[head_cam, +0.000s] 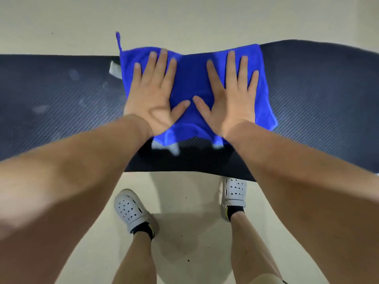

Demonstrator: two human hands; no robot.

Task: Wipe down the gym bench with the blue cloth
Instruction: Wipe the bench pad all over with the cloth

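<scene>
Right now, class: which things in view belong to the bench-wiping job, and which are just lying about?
Job: blue cloth; gym bench; left hand and right hand, pressing flat on the cloth.
Lying about: white clogs; pale floor; white scraps beside the cloth, unclear what.

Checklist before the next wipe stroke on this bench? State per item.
1. Left hand flat on the blue cloth, fingers straight: ok.
2. Right hand flat on the cloth: ok.
3. Cloth spread on the bench: ok, near edge slightly rumpled.
4. Bench left of the cloth clean: not ok, pale smudges show.
5. White patches at the cloth's edge identified: cannot tell.
6. Cloth damp: cannot tell.
</scene>
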